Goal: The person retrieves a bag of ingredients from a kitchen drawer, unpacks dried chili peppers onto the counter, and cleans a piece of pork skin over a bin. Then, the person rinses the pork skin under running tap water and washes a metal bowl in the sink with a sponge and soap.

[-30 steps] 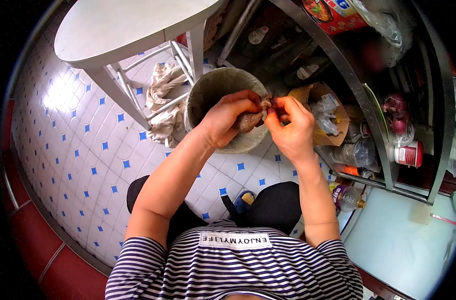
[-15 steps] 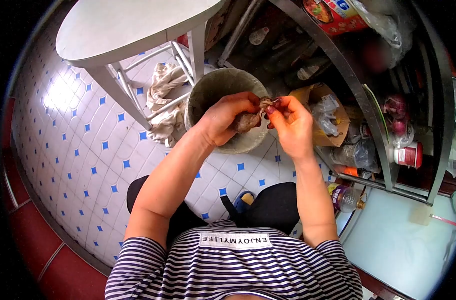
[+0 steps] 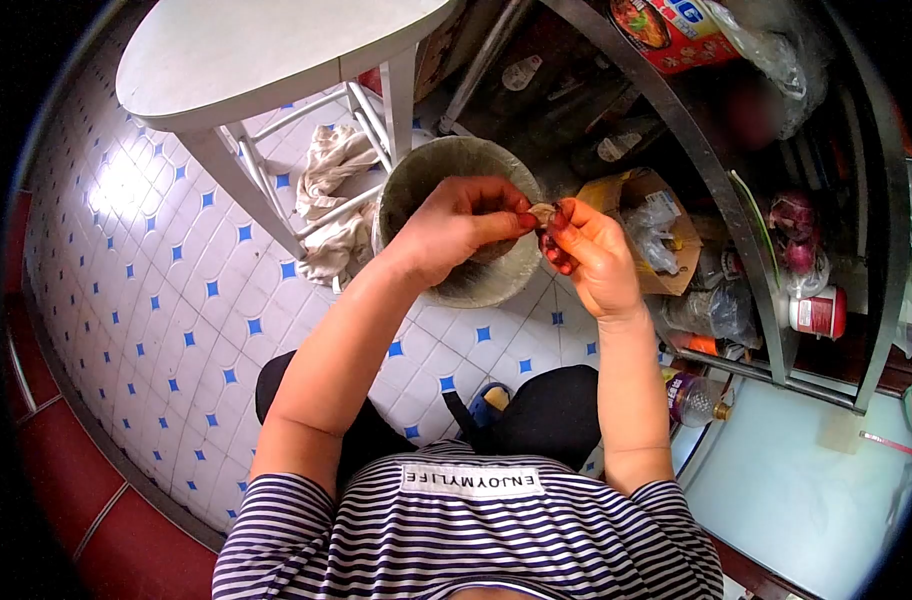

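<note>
Over a grey bucket [image 3: 506, 285], both hands meet at a small pale-tan piece [image 3: 543, 213], too small to name. My left hand [image 3: 456, 225] pinches its near side between thumb and fingertips. A brownish lump [image 3: 492, 248] shows dimly under that palm, partly hidden by the fingers; whether the palm holds it I cannot tell. My right hand [image 3: 596, 255] grips the other side of the tan piece, its thumb and fingers closed. Dark reddish stains mark the fingertips. Inside the bucket it is dark, and the hands block part of it.
A white stool [image 3: 276, 60] stands at the upper left, a crumpled cloth [image 3: 331, 205] beneath it. To the right are a cardboard box [image 3: 671, 225], a metal shelf [image 3: 716, 180] with red onions [image 3: 798, 235], and a plastic bottle [image 3: 696, 398]. Tiled floor [image 3: 156, 350] lies at left.
The brown lump, plainly visible in the left hand before, is now mostly covered by it. My right hand has turned and shifted slightly right and down. A paler piece shows between the fingertips.
</note>
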A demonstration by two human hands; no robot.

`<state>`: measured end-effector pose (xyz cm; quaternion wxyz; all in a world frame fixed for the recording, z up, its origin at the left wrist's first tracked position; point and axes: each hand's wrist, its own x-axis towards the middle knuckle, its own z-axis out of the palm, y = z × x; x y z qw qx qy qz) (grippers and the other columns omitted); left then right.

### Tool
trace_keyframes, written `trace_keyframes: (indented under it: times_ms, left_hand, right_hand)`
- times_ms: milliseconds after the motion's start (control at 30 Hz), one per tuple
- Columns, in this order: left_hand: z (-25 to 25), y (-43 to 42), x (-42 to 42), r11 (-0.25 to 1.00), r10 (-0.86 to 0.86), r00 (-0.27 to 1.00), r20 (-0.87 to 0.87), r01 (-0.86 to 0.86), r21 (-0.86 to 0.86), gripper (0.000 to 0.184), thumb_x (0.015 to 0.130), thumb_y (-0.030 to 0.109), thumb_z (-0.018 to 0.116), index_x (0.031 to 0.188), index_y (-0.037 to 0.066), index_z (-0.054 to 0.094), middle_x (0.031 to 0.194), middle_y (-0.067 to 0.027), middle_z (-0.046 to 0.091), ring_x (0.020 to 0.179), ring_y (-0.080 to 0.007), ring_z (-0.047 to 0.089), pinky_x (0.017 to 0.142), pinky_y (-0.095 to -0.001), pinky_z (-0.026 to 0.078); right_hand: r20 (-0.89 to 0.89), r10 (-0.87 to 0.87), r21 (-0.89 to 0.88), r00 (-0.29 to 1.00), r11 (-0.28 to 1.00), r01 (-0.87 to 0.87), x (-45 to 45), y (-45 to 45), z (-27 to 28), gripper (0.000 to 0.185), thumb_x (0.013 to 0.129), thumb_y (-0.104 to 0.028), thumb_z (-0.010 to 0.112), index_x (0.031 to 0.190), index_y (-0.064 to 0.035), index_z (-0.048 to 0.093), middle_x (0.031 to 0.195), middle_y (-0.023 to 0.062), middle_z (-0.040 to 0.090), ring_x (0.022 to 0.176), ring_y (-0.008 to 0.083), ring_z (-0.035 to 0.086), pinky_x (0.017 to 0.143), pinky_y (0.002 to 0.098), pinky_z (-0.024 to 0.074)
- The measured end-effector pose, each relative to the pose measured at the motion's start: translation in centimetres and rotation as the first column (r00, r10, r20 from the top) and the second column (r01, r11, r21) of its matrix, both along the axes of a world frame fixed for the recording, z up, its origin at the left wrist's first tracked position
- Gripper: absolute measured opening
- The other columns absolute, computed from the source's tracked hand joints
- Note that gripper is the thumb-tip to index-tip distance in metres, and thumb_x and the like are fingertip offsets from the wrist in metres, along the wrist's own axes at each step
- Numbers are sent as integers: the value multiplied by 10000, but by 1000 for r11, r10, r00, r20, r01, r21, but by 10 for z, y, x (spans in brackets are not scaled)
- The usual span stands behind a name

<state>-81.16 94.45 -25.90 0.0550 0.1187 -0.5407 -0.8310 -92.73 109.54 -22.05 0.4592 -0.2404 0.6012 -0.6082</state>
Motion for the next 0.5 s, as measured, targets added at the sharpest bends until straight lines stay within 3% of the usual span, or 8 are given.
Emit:
trace_keyframes:
  times_ms: [33,67,133,233,300,367,467,500]
  left_hand:
    - [-6,0,-2,990,-25,999,-26,28,135,156,807,110,629,934,26,592,829,-12,596,735,-74,535,643,-212,437]
    - [-11,-1,-3,990,-24,999,-26,28,136,156,807,110,629,934,26,592,829,-12,596,735,-74,535,643,-212,437]
    - [-17,-2,-4,908,-85,992,-92,115,402,145,809,88,603,935,17,591,844,-29,609,739,-93,561,640,-214,449]
    - [-20,0,-4,870,-65,990,-125,117,479,146,811,71,591,942,8,589,863,-45,617,750,-112,581,643,-218,461]
    - [-22,3,-6,890,-26,997,-71,56,453,146,814,67,586,947,8,589,874,-47,617,759,-113,582,647,-220,464]
    - [-21,5,-8,906,13,1000,-19,-4,423,145,817,63,581,951,8,588,886,-49,616,768,-114,583,652,-221,467]
    - [-14,10,-9,897,56,998,-21,-41,440,150,825,62,573,966,12,585,900,-51,613,782,-120,584,664,-224,472]
    - [-11,10,-9,882,48,999,8,-46,469,151,826,61,572,969,14,583,900,-45,609,784,-114,578,674,-222,470]
  right_hand:
    - [0,0,1,1000,1000,0,-1,1,-1,92,900,-145,542,895,-56,563,722,-13,547,604,44,451,512,183,330]
    - [98,23,-39,995,999,-19,-1,2,-3,100,903,-150,537,897,-52,560,729,-12,546,611,47,454,517,185,333]
    - [197,51,-79,979,996,-36,0,2,-4,109,906,-154,531,898,-49,557,737,-12,546,618,51,456,523,186,336]
    - [308,41,-111,951,994,-7,2,0,-5,116,907,-145,529,896,-32,554,728,-1,554,618,55,468,539,188,359]
    - [-250,-32,-7,968,999,31,3,0,-9,100,899,-119,535,894,-20,551,725,10,567,628,68,491,553,195,385]
    - [-345,-87,31,935,994,104,10,-3,-6,84,851,-77,570,879,-1,549,718,42,591,623,96,531,555,224,428]
    - [-807,-89,30,584,981,191,6,-3,-19,133,758,-38,606,851,29,539,707,92,610,599,125,572,544,269,469]
    - [-807,-89,30,584,981,191,7,-3,-17,133,758,-38,606,851,29,539,707,92,610,599,125,572,544,269,469]
